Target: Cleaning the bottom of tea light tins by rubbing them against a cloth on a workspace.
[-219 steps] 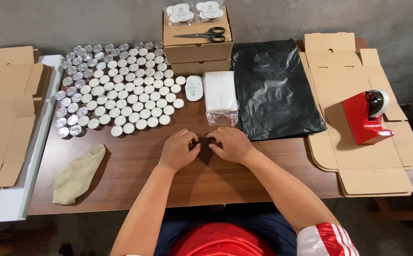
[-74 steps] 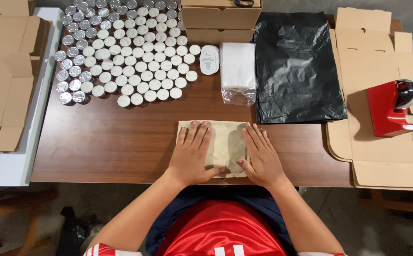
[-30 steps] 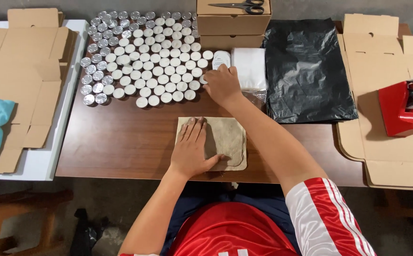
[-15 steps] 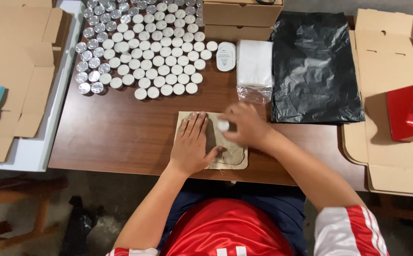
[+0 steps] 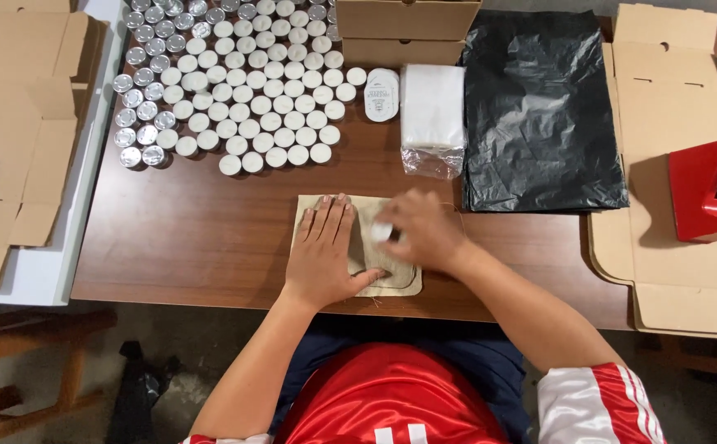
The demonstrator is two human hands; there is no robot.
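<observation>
Candles [image 5: 235,99] are standing in close rows at the table's [image 5: 194,247] far left, none yet in the burlap pouch [image 5: 367,251] near the front edge. My left hand [image 5: 323,251] is lying open and flat, fingers spread, pinning the pouch down. My right hand [image 5: 420,234] is curling around one small white candle [image 5: 381,231] above the pouch mouth; blur is hiding whether it is entering. Farther right, white packets [image 5: 431,115], a black bag [image 5: 539,107] and a red tape dispenser [image 5: 704,201] are lying untouched.

The small flat burlap pouch [image 5: 391,278] lies on the brown wooden table [image 5: 186,238], the cluster of round white-lidded tins [image 5: 243,90] behind it, the crumpled black plastic bag [image 5: 539,107] behind-right.
</observation>
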